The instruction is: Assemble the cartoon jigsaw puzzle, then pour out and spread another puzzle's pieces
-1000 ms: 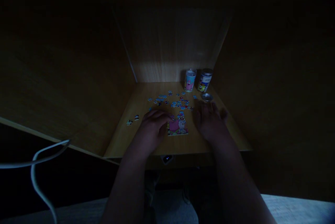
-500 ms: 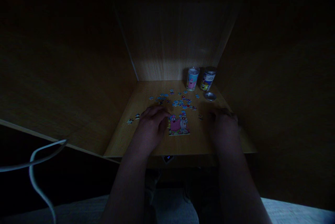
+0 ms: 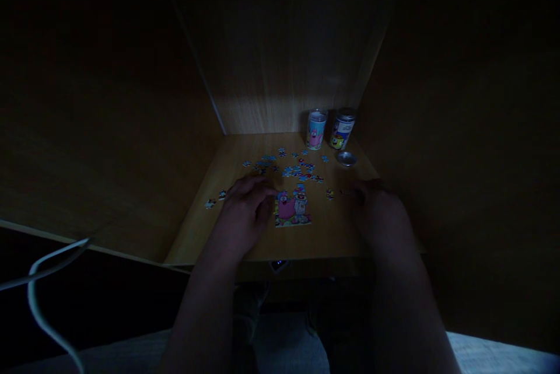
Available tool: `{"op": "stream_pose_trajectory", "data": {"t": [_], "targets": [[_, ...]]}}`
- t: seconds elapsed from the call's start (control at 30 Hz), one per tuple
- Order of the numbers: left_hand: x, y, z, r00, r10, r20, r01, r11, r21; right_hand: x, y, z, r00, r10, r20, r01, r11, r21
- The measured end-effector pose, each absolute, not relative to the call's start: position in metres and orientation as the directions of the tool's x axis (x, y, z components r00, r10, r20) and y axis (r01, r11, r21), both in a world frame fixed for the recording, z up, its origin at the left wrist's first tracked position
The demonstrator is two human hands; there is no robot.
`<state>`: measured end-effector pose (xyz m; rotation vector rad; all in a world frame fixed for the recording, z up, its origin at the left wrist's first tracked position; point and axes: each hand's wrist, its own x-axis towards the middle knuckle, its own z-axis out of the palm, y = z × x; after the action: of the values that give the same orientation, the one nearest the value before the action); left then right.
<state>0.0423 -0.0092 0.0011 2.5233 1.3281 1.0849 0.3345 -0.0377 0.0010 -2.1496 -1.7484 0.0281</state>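
Observation:
A partly joined jigsaw puzzle [image 3: 292,209] with a pink cartoon figure lies near the front of the wooden board. My left hand [image 3: 245,202] rests at its left side, thumb apart from the fingers, an index fingertip touching the upper left edge. Right of the puzzle, my right hand [image 3: 378,210] is closed in a pinch on a small dark puzzle piece [image 3: 345,191] that sticks out from its fingertips. A loose piece [image 3: 329,194] lies between the puzzle and this hand. Several more loose pieces [image 3: 293,171] are scattered behind the puzzle.
Two picture cans stand at the back right: a lidless-looking one [image 3: 315,130] and a lidded one [image 3: 342,129]. A round metal lid [image 3: 347,158] lies before them. Two pieces [image 3: 210,203] sit at the left. Wooden panels enclose the board; a white cable [image 3: 41,310] hangs lower left.
My right hand has turned slightly, and a puzzle piece now shows at its fingertips. The whole view has shifted a little; my left hand stays by the puzzle.

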Motion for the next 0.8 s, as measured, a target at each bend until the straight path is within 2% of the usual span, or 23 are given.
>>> {"op": "stream_pose_trajectory", "data": {"t": [0.43,0.8], "targets": [[0.0416,-0.0093,0.0004,0.364,0.749,0.553,0.691,-0.616,0.378,0.3405,-0.0334,-0.0043,0.126,0.978,0.164,0.950,-0.072,-0.302],[0.0427,-0.0108,0.0034,0.350,0.760,0.547,0.687,-0.605,0.401,0.3404,-0.0362,-0.0078,0.144,0.959,0.245,0.956,-0.070,-0.286]]}}
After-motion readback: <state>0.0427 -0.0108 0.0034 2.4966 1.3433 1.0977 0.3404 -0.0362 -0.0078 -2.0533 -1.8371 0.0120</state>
